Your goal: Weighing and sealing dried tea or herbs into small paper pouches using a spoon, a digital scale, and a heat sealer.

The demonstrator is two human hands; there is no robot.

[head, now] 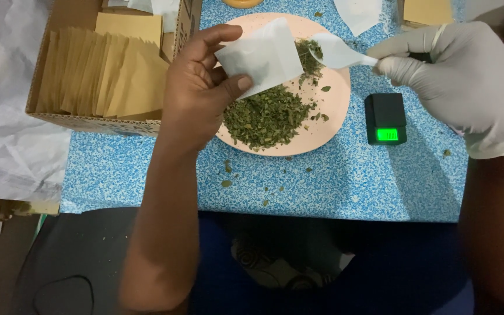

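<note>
Gripping sachet (262,53) and spoon (336,51), hands work over speckled blue table (345,181).

1. Small white paper sachet (261,56) – flat, square, pinched in the left hand (202,87) over the pink plate (336,99).
2. Open cardboard box (97,119), left of the plate – packed with upright tan envelopes (106,76).
3. Green lit screen (387,135) on a small black scale (385,116), just right of the plate.
4. Another white sachet (358,13) lies beyond the plate.
</note>
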